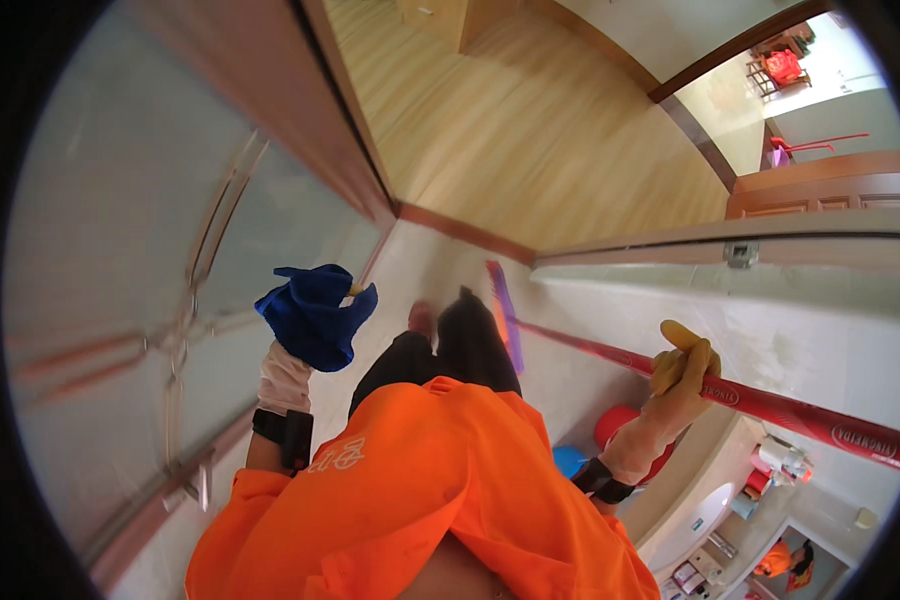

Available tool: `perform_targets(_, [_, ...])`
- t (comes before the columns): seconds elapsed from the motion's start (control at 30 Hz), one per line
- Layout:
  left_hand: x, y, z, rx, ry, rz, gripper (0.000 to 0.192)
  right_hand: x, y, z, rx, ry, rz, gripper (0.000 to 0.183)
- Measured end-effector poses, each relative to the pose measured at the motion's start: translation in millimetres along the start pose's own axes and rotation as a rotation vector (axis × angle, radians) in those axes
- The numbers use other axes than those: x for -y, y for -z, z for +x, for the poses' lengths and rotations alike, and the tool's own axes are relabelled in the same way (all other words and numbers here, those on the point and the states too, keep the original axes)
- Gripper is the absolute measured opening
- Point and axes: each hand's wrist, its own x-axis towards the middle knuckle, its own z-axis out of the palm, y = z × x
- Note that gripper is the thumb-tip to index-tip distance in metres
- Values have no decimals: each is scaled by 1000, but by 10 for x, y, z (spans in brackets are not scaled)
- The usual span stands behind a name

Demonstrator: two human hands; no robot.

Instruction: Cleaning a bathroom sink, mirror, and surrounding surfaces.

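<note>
A dark blue cloth hangs bunched over my left hand, which grips it in front of a glass door panel. Most of that hand is hidden; only a yellow fingertip and the pale glove cuff show. On the other side, my right hand, in a yellow-palmed glove, is closed around the red handle of a broom. The handle slants across the view to the right rim. Its purple broom head, with orange and pink bristles, is down at the floor by my dark-trousered legs.
A reddish threshold divides the pale floor from a wood-look floor. The door has a metal handle. At lower right are a red tub, a blue tub, a washbasin and a mirror.
</note>
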Motion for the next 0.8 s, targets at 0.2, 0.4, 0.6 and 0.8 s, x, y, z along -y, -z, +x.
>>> perform_targets(0.2, [-361, -267, 1248, 62, -165, 59, 37, -246, -647, 773, -21, -59, 28, 25])
perform_targets(0.4, [-722, -470, 2486, 148, -137, 231, 37, -469, -1326, 1929, 35, -127, -150, 34])
perform_targets(0.6, [-406, -935, 3664, 42, -164, -138, 30, -541, -1920, 3177, 4, 75, -212, 35])
perform_targets(0.8, [-732, -810, 4569, 18, -130, -139, 27, -229, -2294, 4164, -211, 80, -194, 36])
